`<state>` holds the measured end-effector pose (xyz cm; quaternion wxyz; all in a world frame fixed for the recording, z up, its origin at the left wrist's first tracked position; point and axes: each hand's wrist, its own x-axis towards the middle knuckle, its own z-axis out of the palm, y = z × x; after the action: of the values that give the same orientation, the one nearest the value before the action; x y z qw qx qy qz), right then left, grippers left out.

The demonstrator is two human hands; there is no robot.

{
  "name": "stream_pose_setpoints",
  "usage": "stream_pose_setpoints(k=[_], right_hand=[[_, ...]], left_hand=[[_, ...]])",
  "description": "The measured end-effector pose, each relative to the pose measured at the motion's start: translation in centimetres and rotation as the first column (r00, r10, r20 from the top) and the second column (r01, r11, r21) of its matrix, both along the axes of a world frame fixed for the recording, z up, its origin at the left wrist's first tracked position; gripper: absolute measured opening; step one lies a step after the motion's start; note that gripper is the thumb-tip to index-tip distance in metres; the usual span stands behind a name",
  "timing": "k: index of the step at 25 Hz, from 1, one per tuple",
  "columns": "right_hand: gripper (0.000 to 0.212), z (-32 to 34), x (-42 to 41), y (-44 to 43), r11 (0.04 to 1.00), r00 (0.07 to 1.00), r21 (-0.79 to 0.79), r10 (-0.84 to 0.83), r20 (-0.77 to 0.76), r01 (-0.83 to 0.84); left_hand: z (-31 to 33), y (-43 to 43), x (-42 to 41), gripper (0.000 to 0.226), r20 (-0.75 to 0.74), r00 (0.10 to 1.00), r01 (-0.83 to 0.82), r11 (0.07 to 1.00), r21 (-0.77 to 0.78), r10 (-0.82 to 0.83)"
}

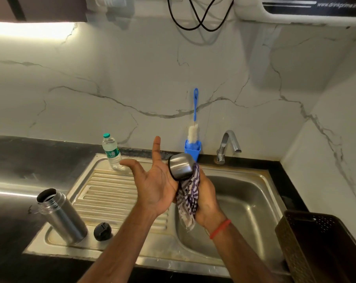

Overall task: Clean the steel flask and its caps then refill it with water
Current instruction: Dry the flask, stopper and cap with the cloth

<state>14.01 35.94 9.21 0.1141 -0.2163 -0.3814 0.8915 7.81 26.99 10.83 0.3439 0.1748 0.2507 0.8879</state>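
The uncapped steel flask (61, 215) stands on the sink's drainboard (111, 193) at the left. Its black inner cap (102, 231) lies right beside it. Above the sink's middle, my left hand (154, 180) is spread with straight fingers, its palm against the steel outer cap (181, 166). My right hand (203, 197) grips a purple-and-white striped cloth (188, 199), pushed up into the cap's open end. The cloth's tail hangs down over the basin.
A small plastic water bottle (111, 151) stands at the drainboard's back. A blue bottle brush (194, 127) sits in a blue holder by the tap (227, 146). The sink basin (244, 201) lies to the right. A dark perforated basket (316, 242) fills the right front corner.
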Motion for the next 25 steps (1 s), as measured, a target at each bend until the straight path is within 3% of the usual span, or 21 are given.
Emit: stream_pose_setpoints(k=[2, 3, 4, 5, 6, 7, 8, 9, 10, 11, 12, 13, 14, 15, 16, 17, 18, 22, 25], right_hand=[[0.044, 0.1, -0.7, 0.4, 0.994, 0.995, -0.069, -0.088, -0.05, 0.085], [0.041, 0.2, -1.3, 1.1, 0.988, 0.987, 0.03, -0.152, -0.043, 0.154], [0.038, 0.6, -1.8, 1.9, 0.951, 0.978, 0.229, -0.204, -0.029, 0.206], [0.036, 1.1, -2.1, 2.3, 0.844, 0.972, 0.491, -0.235, -0.025, 0.216], [0.037, 1.5, -2.1, 2.3, 0.625, 0.968, 0.754, -0.244, -0.056, 0.201], [0.038, 1.6, -1.9, 2.1, 0.309, 0.972, 0.934, -0.205, -0.117, 0.177], [0.039, 1.5, -1.6, 1.7, -0.044, 0.972, 0.984, -0.157, -0.175, 0.17], [0.039, 1.0, -1.4, 1.5, -0.323, 0.966, 0.927, -0.105, -0.236, 0.191], [0.039, 0.6, -1.1, 1.5, -0.484, 0.959, 0.848, -0.058, -0.277, 0.216], [0.04, -0.1, -0.9, 1.7, -0.548, 0.949, 0.795, -0.009, -0.316, 0.259], [0.041, -0.6, -0.7, 1.9, -0.53, 0.935, 0.787, 0.037, -0.352, 0.317], [0.043, -1.4, -0.7, 2.2, -0.448, 0.919, 0.812, 0.062, -0.389, 0.374], [0.044, -2.0, -0.5, 2.2, -0.296, 0.904, 0.857, 0.057, -0.424, 0.421], [0.047, -2.4, -0.3, 1.8, -0.063, 0.893, 0.891, 0.031, -0.449, 0.45], [0.05, -2.5, -0.1, 1.2, 0.236, 0.891, 0.866, 0.004, -0.454, 0.441], [0.053, -2.4, 0.0, 0.5, 0.501, 0.895, 0.771, -0.015, -0.446, 0.393], [0.055, -2.3, 0.1, 0.2, 0.663, 0.908, 0.667, -0.045, -0.417, 0.34], [0.047, -1.2, -0.6, 1.3, 0.838, 0.964, 0.491, -0.141, -0.226, 0.238], [0.04, -1.0, -1.0, 1.6, 0.852, 0.959, 0.441, -0.243, -0.145, 0.282]], left_hand=[[0.0, 0.4, 0.3, 0.105, 0.006, 1.0, 0.012, 1.0, -0.002, -0.012], [-0.1, 0.5, 0.6, 0.105, 0.005, 1.0, 0.021, 1.0, -0.008, -0.021], [-0.4, 0.7, 0.8, 0.105, 0.007, 1.0, 0.027, 0.999, -0.019, -0.027], [-0.5, 0.8, 1.0, 0.106, 0.018, 0.999, 0.03, 0.999, -0.027, -0.03], [-0.6, 0.8, 1.0, 0.106, 0.046, 0.999, 0.022, 0.999, -0.029, -0.021], [-0.5, 0.7, 0.7, 0.108, 0.091, 0.996, 0.002, 1.0, -0.029, 0.001], [-0.3, 0.6, 0.4, 0.109, 0.147, 0.989, -0.026, 0.999, -0.03, 0.03], [-0.1, 0.4, 0.1, 0.109, 0.203, 0.978, -0.046, 0.999, -0.023, 0.05], [0.1, 0.2, -0.2, 0.109, 0.251, 0.966, -0.055, 0.998, -0.016, 0.057], [0.3, 0.0, -0.3, 0.11, 0.282, 0.958, -0.055, 0.998, -0.017, 0.057], [0.3, -0.2, -0.3, 0.112, 0.299, 0.953, -0.045, 0.999, -0.018, 0.048], [0.4, -0.3, -0.1, 0.114, 0.304, 0.952, -0.027, 1.0, -0.006, 0.027], [0.3, -0.3, 0.2, 0.114, 0.312, 0.95, -0.008, 1.0, 0.013, 0.004], [0.2, -0.2, 0.4, 0.112, 0.321, 0.947, 0.009, 0.999, 0.031, -0.018], [0.1, -0.1, 0.5, 0.113, 0.332, 0.943, 0.021, 0.999, 0.039, -0.033], [0.0, 0.0, 0.5, 0.113, 0.349, 0.936, 0.031, 0.999, 0.037, -0.042], [0.0, 0.1, 0.5, 0.113, 0.363, 0.931, 0.035, 0.999, 0.029, -0.043], [0.0, 0.3, 0.5, 0.105, 0.374, 0.926, 0.054, 0.999, 0.004, -0.052], [0.1, 0.6, 0.4, 0.091, 0.359, 0.933, 0.056, 0.994, -0.092, -0.019]])
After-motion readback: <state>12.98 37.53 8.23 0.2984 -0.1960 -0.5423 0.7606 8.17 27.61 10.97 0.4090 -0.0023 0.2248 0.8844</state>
